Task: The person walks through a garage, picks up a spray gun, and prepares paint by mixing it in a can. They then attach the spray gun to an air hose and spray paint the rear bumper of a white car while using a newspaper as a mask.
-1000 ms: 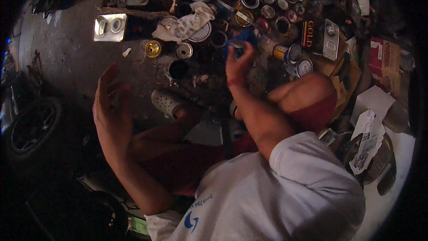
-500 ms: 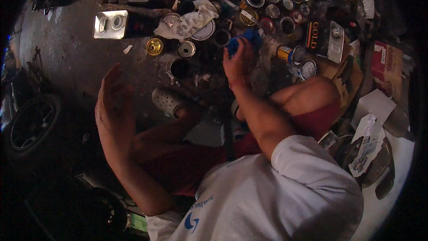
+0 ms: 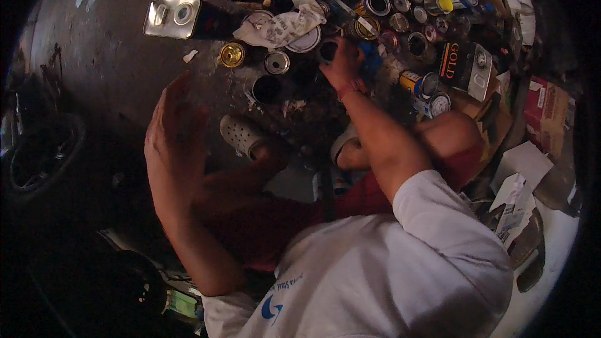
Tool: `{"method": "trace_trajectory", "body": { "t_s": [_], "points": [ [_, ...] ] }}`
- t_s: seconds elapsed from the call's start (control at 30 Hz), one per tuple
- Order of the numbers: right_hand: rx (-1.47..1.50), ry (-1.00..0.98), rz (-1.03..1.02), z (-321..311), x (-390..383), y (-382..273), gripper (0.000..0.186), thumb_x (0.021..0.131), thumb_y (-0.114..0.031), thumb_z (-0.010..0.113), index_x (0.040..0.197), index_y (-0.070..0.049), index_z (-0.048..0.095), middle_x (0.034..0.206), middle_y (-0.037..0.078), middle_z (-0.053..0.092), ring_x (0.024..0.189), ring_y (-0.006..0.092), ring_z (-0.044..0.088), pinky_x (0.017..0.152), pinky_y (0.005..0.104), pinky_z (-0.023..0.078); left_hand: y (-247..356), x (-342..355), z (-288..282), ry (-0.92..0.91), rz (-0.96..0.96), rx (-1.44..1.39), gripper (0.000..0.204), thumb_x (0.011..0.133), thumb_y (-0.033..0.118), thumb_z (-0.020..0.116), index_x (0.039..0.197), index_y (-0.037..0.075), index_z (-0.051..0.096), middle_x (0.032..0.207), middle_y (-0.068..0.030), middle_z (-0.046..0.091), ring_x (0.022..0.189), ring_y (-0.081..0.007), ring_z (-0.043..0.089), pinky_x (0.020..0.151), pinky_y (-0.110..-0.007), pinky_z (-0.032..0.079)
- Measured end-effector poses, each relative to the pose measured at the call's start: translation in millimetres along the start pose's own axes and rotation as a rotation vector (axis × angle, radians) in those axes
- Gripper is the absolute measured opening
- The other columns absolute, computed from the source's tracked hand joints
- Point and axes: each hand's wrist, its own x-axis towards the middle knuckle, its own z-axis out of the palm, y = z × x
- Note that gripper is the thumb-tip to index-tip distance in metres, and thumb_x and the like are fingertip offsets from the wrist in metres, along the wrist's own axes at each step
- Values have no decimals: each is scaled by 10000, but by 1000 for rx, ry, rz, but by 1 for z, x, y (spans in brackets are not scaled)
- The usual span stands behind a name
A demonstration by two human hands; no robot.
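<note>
My right hand [image 3: 342, 66] is closed on a dark round container [image 3: 327, 51] among the cans. A crumpled blue material [image 3: 371, 58] lies just to its right, and a dark open can [image 3: 266, 89] stands below and left of it. A silver lid-like round tin [image 3: 277, 61] and a gold tin [image 3: 232, 55] are nearby, under a crumpled pale wrapper [image 3: 282, 25]. My left hand [image 3: 175, 122] is raised off to the left, fingers apart and loosely curved, holding nothing.
Many paint cans [image 3: 377, 4] crowd the floor ahead. A rectangular silver can [image 3: 170, 17] lies at upper left, a black box-like can [image 3: 453, 66] at right. A bicycle wheel [image 3: 44, 163] is at far left; cardboard and paper [image 3: 541, 112] lie at right. My crossed legs [image 3: 444, 141] are below.
My right hand has moved up and forward from beside the blue material onto the dark container. My left hand has risen slightly and shifted right, still open. The whole view has shifted slightly.
</note>
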Motion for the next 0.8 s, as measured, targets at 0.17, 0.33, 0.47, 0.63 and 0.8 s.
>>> {"method": "trace_trajectory", "body": {
  "t_s": [0.17, 0.33, 0.47, 0.63, 0.8],
  "points": [
    [16, 286, -69, -19, -27, -13, 912, 681, -304, 934, 1450, -86, 493, 1435, 150, 582, 1393, 345, 496, 1188, 561, 293, 4, -4, 2, -37, 1, -15, 458, 982, 119, 688, 1432, 84, 612, 1350, -164, 698, 1164, -340, 707, 996, -425, 550],
    [124, 386, -47, -32, -53, -27, 903, 697, -312, 917, 1458, -76, 490, 1421, 160, 584, 1363, 369, 506, 1172, 573, 302, 15, -20, 10, 22, 25, -3, 449, 993, 156, 712, 1428, 96, 617, 1330, -164, 709, 1140, -350, 714, 974, -433, 559],
    [122, 341, -150, -43, -78, -26, 889, 712, -314, 899, 1462, -67, 489, 1402, 175, 595, 1321, 384, 541, 1158, 580, 320, 5, -12, 5, 9, 42, -11, 442, 997, 168, 720, 1424, 110, 621, 1304, -161, 722, 1107, -338, 728, 948, -433, 572],
    [233, 431, -19, -49, -80, -32, 882, 714, -325, 894, 1459, -72, 497, 1356, 180, 621, 1275, 395, 570, 1099, 569, 399, 8, -14, 8, 36, 114, 26, 456, 1016, 94, 681, 1464, 96, 595, 1328, -156, 711, 1056, -222, 738, 920, -386, 568],
    [169, 396, -75, -69, -60, -62, 880, 710, -281, 907, 1463, -83, 497, 1335, 194, 630, 1252, 417, 590, 1085, 548, 441, 13, -16, 12, 41, 81, -31, 438, 1001, 197, 728, 1418, 114, 625, 1291, -168, 724, 1081, -321, 732, 923, -430, 577]
  ]
}}
